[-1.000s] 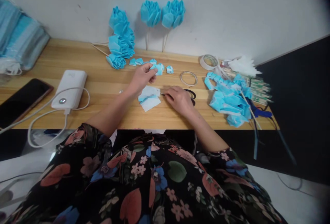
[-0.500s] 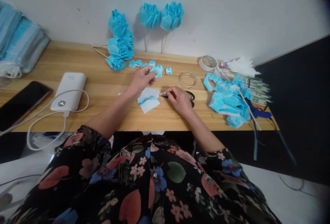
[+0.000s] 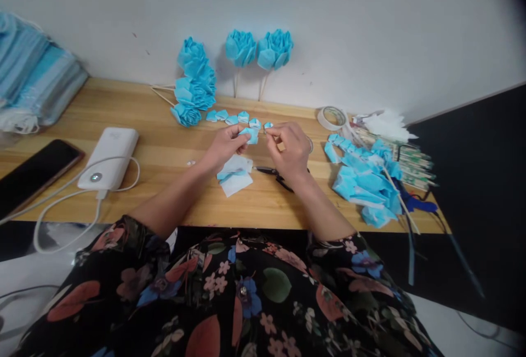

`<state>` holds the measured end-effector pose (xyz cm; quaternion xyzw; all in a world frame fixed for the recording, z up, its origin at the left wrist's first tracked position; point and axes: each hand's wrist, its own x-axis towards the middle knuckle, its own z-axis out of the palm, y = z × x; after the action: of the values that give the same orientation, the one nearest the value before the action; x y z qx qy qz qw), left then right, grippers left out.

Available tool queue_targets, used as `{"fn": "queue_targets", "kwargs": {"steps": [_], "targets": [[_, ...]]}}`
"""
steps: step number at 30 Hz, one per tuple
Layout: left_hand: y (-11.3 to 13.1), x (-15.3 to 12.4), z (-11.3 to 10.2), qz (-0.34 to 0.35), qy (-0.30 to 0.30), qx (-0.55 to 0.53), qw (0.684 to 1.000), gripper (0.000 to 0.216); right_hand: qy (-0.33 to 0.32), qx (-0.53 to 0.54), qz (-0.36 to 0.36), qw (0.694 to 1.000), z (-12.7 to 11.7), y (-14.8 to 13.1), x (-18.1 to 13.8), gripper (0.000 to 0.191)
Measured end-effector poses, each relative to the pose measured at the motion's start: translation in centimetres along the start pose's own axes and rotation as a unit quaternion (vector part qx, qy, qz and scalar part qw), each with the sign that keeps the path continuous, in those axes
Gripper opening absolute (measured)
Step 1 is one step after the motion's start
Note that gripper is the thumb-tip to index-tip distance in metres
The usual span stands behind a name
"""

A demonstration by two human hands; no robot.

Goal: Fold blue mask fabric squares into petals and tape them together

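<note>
My left hand (image 3: 227, 146) pinches a small light-blue fabric piece (image 3: 252, 136) between thumb and fingers. Just right of it, my right hand (image 3: 291, 151) is closed in a pinch, fingertips close to the piece's edge; whatever they hold is too small to make out. Behind both hands runs a row of small folded blue petals (image 3: 255, 123). White and blue fabric pieces (image 3: 235, 183) lie on the table below the left hand. Black-handled scissors (image 3: 267, 170) rest partly hidden under my right hand and wrist.
Blue fabric flowers (image 3: 275, 50) on sticks lean at the wall, with more lying left. A tape roll (image 3: 332, 119) and crumpled blue fabric (image 3: 364, 184) are on the right. At left are a power bank (image 3: 109, 157), a phone (image 3: 39, 173) and a stack of face masks (image 3: 45, 72).
My right hand has risen from beside the scissors to the blue piece in my left hand. The left hand keeps its pinch. The whole view has shifted slightly downward in the picture.
</note>
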<state>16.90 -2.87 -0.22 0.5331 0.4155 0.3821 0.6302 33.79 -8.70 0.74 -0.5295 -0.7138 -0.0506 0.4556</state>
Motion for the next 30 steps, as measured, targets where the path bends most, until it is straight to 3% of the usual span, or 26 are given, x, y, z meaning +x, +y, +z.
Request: {"fn": "queue_targets", "kwargs": {"steps": [7,23,30], "targets": [[-0.2,-0.1,0.2,-0.008,-0.005,0.008,1.0,0.016,0.005,-0.052,-0.066,0.996,1.5,0.9,-0.6,0.019],[-0.3,-0.2,0.2,0.007,-0.016,0.016,1.0,0.019,-0.039,-0.035,-0.038,0.998,1.9,1.1,-1.3,0.018],[-0.3,-0.1,0.2,0.009,-0.008,0.013,1.0,0.018,-0.037,-0.073,-0.066,0.994,1.8,0.6,-1.2,0.023]]}}
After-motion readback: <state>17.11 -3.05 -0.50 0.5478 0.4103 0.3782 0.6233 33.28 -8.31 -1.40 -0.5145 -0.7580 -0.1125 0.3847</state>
